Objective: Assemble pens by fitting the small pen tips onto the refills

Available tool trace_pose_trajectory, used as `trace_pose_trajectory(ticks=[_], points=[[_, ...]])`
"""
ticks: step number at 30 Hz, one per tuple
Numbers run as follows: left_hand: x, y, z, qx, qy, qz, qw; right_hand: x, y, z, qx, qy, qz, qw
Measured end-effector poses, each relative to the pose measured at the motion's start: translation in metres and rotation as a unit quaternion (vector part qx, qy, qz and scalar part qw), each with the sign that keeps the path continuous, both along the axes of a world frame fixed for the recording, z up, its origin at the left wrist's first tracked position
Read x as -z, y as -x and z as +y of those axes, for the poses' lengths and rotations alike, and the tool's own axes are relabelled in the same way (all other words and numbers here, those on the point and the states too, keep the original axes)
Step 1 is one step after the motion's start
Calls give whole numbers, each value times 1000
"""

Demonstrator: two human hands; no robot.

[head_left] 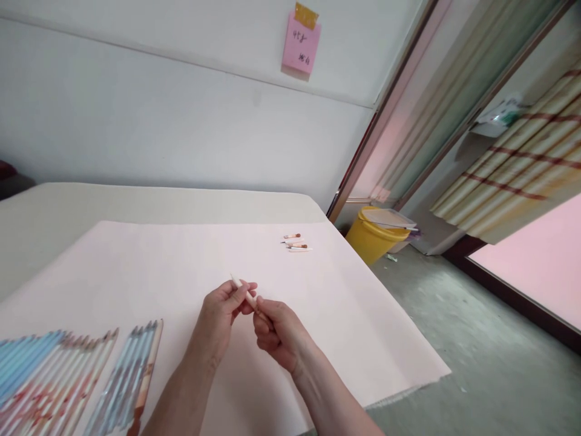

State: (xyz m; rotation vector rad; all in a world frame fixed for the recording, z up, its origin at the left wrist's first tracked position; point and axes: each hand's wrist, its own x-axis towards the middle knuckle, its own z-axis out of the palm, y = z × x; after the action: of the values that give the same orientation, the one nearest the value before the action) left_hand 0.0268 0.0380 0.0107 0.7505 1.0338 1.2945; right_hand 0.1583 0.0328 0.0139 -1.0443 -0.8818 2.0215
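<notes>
Head view: your left hand (223, 304) comes in from the bottom edge and pinches a slim white pen-shaped piece (245, 292) between the thumb and the fingers, around its middle. Your right hand (280, 334) meets it from the other side, thumb and bent index finger pressed together on the near end of that same piece, the other fingers curled in toward your palm. The piece slants between your hands, its narrow tip pointing up and to the left, clear of your left fingertips; the near end is hidden in your right grip. You have it raised over a pale pinkish sheet (181, 266) laid across a white table (149, 204).

To your left, near the sheet's front edge, pens lie side by side: a blue group (34, 360), then whitish pens with reddish patterns (59, 384), and beyond a gap some pale blue pens (121, 369) with a brown-and-cream pen (149, 372) along their right side. Farther off, well apart from your hands, a few small slender parts (296, 243) with brown and dark ends rest near the sheet's far right corner; they are too small to tell exactly.

Past the table's right side a yellow bucket (370, 239) stands on the grey floor (436, 315). A pink note (301, 45) is taped to the wall (190, 121) facing you, and a striped curtain (521, 148) hangs at your right.
</notes>
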Motion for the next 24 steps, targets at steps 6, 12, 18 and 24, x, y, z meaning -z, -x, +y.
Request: trace_pose_trajectory(ticks=[6,12,18,24], points=[[0,-3,1,-38,5,11,999,-2,4,0,76,-159,-145,974],[-1,0,0,-47,7,30,998,-2,4,-3,53,-130,-119,983],[-1,0,1,-9,4,-9,1000,3,1,1,-19,63,70,995],[-3,-3,0,-42,16,4,999,-3,6,-2,61,-100,-84,990]])
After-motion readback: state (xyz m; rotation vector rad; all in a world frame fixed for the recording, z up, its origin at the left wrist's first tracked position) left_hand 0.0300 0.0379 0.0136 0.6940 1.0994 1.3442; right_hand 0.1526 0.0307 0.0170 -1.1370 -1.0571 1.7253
